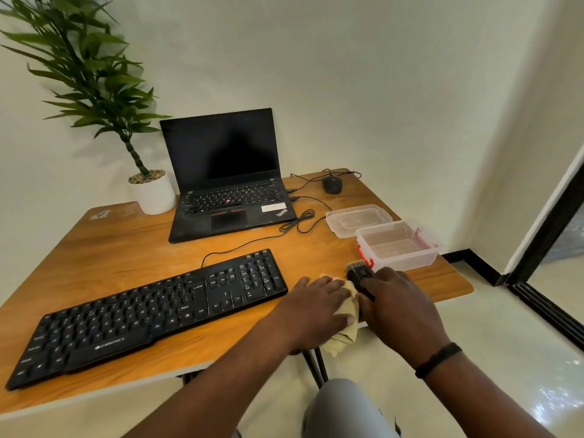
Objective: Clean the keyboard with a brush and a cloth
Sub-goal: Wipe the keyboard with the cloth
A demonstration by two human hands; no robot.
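Observation:
A black wired keyboard [151, 314] lies slanted across the front of the wooden table [126, 248]. To its right, at the table's front edge, my left hand [316, 308] rests on a beige cloth [346, 335] and holds it with the thumb; part of the cloth hangs over the edge. My right hand [401, 301] grips the handle of a small black brush [357, 273], whose pale bristles point away from me toward a plastic box. Both hands are apart from the keyboard.
An open black laptop [227, 181] stands at the back, with a potted plant [151, 191] to its left and a wired mouse [332, 184] to its right. A clear plastic box [398, 245] and its lid [357, 221] sit at the right. Cables cross the middle.

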